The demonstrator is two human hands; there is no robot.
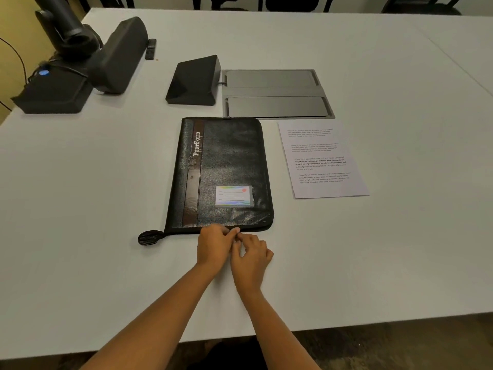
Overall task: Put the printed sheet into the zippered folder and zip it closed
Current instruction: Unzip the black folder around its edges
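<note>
Right now both hands are working at the near edge of the folder (221,174), which is lying flat and shut on the table (373,249). Left hand (213,245) is curling its fingers onto that edge; right hand (250,256) is tucked just beside it w/ fingertips bunched together. They're prob. pinching a zip pull, but it's too small to see, so I can't tell what either hand is actually gripping.

Sheet (322,158) is lying just right of the folder, face up, not touching it, not yet inside.

Step in hand, as I judge it: getting the zip started so the folder can be opened. To do it well: one hand pressing the cover down near the edge so the folder isn't sliding, other hand pulling the tab along the track, not upward. Slow down at the rounded corners, that's where zips are prone to snagging. Zip tail (150,237) is sticking out at the folder's near left corner, so the run is prob. ending or starting there.

Count: 1 folder, 1 sheet, 2 hands. Beyond the folder: 1 grey panel (277,93) w/ 2 flaps, 1 black wedge (193,80) just left of it. Far left of the folder: more black gear, count unclear.
</note>
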